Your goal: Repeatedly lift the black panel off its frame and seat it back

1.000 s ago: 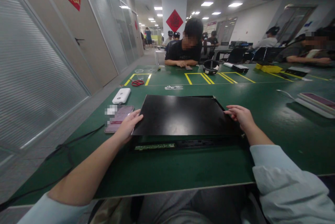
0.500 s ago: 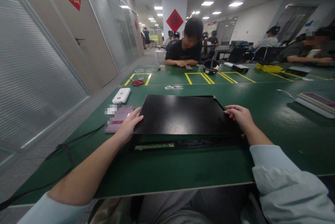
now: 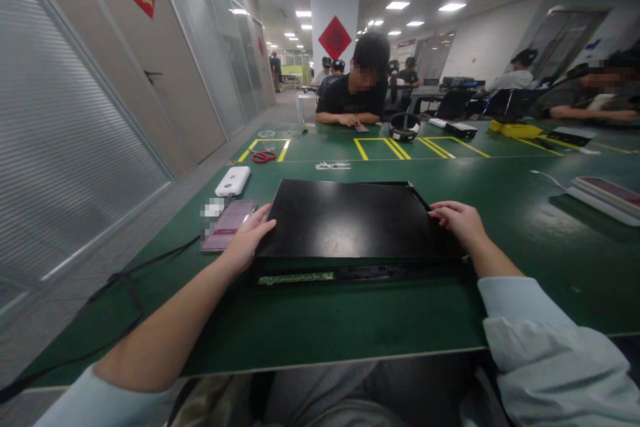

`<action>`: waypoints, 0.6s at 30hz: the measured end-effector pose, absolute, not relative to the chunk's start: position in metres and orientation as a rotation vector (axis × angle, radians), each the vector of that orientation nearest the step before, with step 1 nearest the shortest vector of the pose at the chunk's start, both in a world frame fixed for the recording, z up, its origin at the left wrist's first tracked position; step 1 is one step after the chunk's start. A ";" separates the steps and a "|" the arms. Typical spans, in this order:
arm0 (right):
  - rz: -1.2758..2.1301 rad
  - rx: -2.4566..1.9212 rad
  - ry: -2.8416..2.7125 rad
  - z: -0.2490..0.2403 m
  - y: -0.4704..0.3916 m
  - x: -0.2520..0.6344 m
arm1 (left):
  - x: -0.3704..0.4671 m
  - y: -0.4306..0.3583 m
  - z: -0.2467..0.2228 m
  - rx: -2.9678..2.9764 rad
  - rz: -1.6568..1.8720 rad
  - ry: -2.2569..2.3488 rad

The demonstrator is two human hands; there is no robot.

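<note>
"What did we see at left?"
"We saw a phone (image 3: 229, 226) and a white device (image 3: 233, 182) on the green worktop (image 3: 350, 330), near our left hand (image 3: 246, 240), its fingers grasping the left edge of a black panel (image 3: 340, 217)."
"And at center?"
"We had the panel above the worktop, a circuit strip (image 3: 297, 278) just beyond its near edge."
"At right?"
"Our right hand (image 3: 459, 223) bent its fingers together at a black frame (image 3: 419, 198); whether they gripped it, we could not tell."

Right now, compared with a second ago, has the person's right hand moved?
No, not visibly: against the yellow tape, the right hand sits in the same place. Both show the same slight drift in the picture.
</note>
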State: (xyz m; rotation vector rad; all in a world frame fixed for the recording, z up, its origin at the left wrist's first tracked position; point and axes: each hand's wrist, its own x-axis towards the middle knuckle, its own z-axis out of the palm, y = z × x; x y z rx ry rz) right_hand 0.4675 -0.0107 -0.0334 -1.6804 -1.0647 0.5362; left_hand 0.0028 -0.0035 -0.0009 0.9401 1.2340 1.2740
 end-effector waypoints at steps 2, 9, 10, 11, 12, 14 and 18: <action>0.544 -1.675 -1.056 -0.034 -0.010 0.467 | 0.004 -0.006 0.003 0.935 1.271 1.249; 0.537 -1.710 -1.023 -0.037 -0.008 0.470 | 0.005 -0.005 0.002 0.935 1.259 1.216; 0.528 -1.723 -1.023 -0.037 -0.008 0.470 | 0.004 -0.004 0.000 0.939 1.256 1.206; 0.514 -1.745 -1.025 -0.037 -0.008 0.470 | 0.004 -0.003 -0.001 0.942 1.254 1.198; 0.496 -1.773 -1.031 -0.037 -0.008 0.469 | 0.003 -0.002 -0.003 0.944 1.251 1.188; 0.458 -1.838 -1.057 -0.035 -0.009 0.468 | 0.002 0.001 -0.007 0.939 1.254 1.173; 0.412 -1.891 -1.120 -0.033 -0.010 0.467 | 0.001 0.002 -0.010 0.946 1.271 1.152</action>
